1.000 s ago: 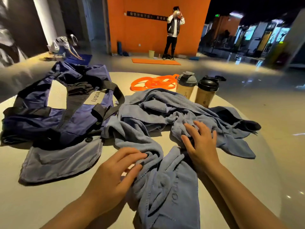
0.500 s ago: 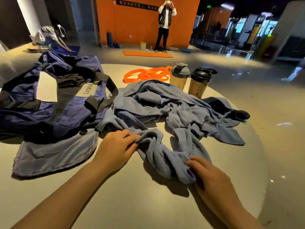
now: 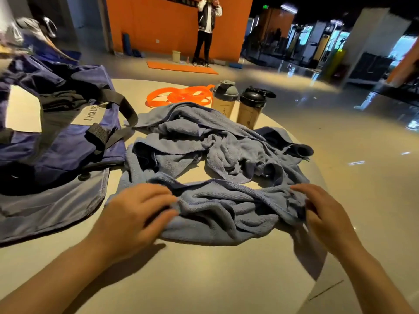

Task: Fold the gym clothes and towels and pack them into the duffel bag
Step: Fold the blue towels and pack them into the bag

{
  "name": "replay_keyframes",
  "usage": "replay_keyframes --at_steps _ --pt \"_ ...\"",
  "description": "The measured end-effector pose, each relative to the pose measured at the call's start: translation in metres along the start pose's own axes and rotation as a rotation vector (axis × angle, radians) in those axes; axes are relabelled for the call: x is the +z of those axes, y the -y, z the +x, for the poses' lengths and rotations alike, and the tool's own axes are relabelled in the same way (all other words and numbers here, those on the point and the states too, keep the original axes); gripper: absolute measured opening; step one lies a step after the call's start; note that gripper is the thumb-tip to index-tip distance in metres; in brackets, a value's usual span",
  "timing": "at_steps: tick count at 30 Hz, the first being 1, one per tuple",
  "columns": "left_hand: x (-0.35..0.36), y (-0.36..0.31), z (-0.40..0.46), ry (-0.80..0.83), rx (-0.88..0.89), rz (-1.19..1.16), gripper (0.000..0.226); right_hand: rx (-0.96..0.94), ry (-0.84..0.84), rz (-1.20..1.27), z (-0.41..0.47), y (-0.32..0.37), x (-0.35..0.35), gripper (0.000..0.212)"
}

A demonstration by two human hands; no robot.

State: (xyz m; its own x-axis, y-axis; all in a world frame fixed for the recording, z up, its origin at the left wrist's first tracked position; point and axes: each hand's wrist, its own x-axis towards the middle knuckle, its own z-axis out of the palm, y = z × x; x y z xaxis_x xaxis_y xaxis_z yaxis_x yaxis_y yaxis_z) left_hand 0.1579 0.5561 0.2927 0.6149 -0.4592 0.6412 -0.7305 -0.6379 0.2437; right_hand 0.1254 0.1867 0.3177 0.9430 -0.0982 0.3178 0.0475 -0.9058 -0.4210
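I see a round table [image 3: 204, 279] carrying everything. Largest on it is the navy duffel bag [image 3: 68, 141] at the left, lying open, with dark folded clothing [image 3: 61, 99] inside. Beside it, at the centre, sprawls a crumpled blue towel [image 3: 222, 155], unfolded and outside the bag. My left hand [image 3: 133, 214] has fingers curled, grasping the towel's near left edge; my right hand [image 3: 326, 214] pinches the near right edge. Behind the towel stand two shaker bottles [image 3: 224, 98], lids closed, contents not visible to me, and next to them an orange resistance band [image 3: 179, 96] lies loose
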Motion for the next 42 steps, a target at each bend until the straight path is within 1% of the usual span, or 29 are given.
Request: replay_keyframes --at_steps 1,2,3,4,6,7,9,11,13,15,17,18,19,20,21,22,24,25,27,29,30,31,33,35,37,39,40,41,42 --pt "-0.005 0.011 0.0 -0.03 -0.065 0.02 0.043 -0.069 -0.042 0.065 -0.006 0.018 0.001 0.041" --pt "-0.01 0.022 0.0 -0.02 -0.121 0.058 0.048 -0.152 -0.022 0.092 -0.011 0.034 0.005 0.042" --pt "-0.012 0.032 -0.001 0.025 -0.16 0.098 0.054 -0.214 0.04 0.072 -0.015 0.044 0.012 0.045" --pt "-0.012 0.041 -0.003 0.087 -0.182 0.116 0.06 -0.233 0.13 0.019 -0.018 0.051 0.022 0.051" --pt "-0.01 0.049 -0.009 0.19 -0.223 0.059 0.071 -0.21 0.304 -0.133 -0.02 0.055 0.043 0.073" --pt "-0.01 0.05 -0.011 0.216 -0.252 0.008 0.074 -0.205 0.327 -0.187 -0.019 0.052 0.052 0.082" --pt "-0.012 0.051 -0.013 0.237 -0.272 -0.059 0.075 -0.187 0.295 -0.195 -0.015 0.046 0.063 0.088" --pt "-0.016 0.053 -0.013 0.253 -0.263 -0.075 0.075 -0.176 0.266 -0.146 -0.01 0.042 0.065 0.084" --pt "-0.021 0.053 -0.011 0.273 -0.226 -0.081 0.068 -0.169 0.249 -0.103 -0.005 0.034 0.063 0.076" --pt "-0.024 0.052 -0.008 0.226 -0.169 -0.053 0.052 -0.161 0.23 -0.111 -0.001 0.026 0.061 0.074" --pt "-0.03 0.045 -0.003 0.157 -0.18 -0.067 0.035 -0.157 0.205 -0.086 0.002 0.023 0.058 0.072" --pt "-0.035 0.04 0.0 0.121 -0.202 -0.113 0.027 -0.152 0.196 -0.068 0.003 0.024 0.055 0.062" --pt "-0.041 0.034 0.002 0.085 -0.219 -0.165 0.02 -0.14 0.195 -0.033 0.004 0.026 0.052 0.047" --pt "-0.047 0.029 0.005 0.05 -0.223 -0.206 0.016 -0.121 0.198 0.011 0.005 0.027 0.05 0.03" --pt "-0.054 0.026 0.007 0.03 -0.216 -0.226 0.015 -0.108 0.19 0.055 0.007 0.029 0.046 0.019" --pt "-0.062 0.023 0.009 0.032 -0.2 -0.225 0.018 -0.099 0.163 0.084 0.009 0.031 0.042 0.018" --pt "-0.077 0.021 0.012 0.107 -0.173 -0.185 0.027 -0.087 0.092 0.12 0.015 0.035 0.033 0.03" --pt "-0.084 0.02 0.013 0.164 -0.173 -0.152 0.031 -0.086 0.053 0.138 0.019 0.038 0.028 0.031" --pt "-0.094 0.021 0.012 0.25 -0.167 -0.061 0.033 -0.075 -0.031 0.204 0.025 0.045 0.017 0.018" --pt "-0.103 0.019 0.007 0.25 -0.166 0.017 0.031 -0.105 -0.081 0.285 0.025 0.051 0.007 0.016" --pt "-0.106 0.016 0.004 0.228 -0.156 0.057 0.034 -0.116 -0.064 0.335 0.022 0.05 0.005 0.019" --pt "-0.109 0.013 -0.002 0.202 -0.126 0.111 0.038 -0.126 -0.017 0.378 0.018 0.05 0.002 0.031" --pt "-0.11 0.0 -0.019 0.191 -0.046 0.17 0.043 -0.105 0.114 0.432 0.005 0.044 -0.003 0.068" --pt "-0.108 -0.017 -0.037 0.212 -0.035 0.066 0.038 -0.078 0.23 0.388 -0.004 0.04 -0.005 0.08" --pt "-0.103 -0.032 -0.054 0.265 -0.061 -0.118 0.03 -0.117 0.262 0.265 -0.009 0.039 0.0 0.087" --pt "-0.098 -0.038 -0.064 0.38 -0.078 -0.248 0.026 -0.18 0.244 0.156 -0.01 0.047 0.009 0.086" --pt "-0.095 -0.038 -0.066 0.43 -0.1 -0.279 0.028 -0.223 0.24 0.122 -0.01 0.055 0.013 0.078" --pt "-0.092 -0.037 -0.067 0.443 -0.143 -0.293 0.031 -0.269 0.252 0.105 -0.009 0.066 0.018 0.065" --pt "-0.089 -0.034 -0.067 0.414 -0.203 -0.291 0.034 -0.304 0.292 0.095 -0.008 0.077 0.022 0.053"
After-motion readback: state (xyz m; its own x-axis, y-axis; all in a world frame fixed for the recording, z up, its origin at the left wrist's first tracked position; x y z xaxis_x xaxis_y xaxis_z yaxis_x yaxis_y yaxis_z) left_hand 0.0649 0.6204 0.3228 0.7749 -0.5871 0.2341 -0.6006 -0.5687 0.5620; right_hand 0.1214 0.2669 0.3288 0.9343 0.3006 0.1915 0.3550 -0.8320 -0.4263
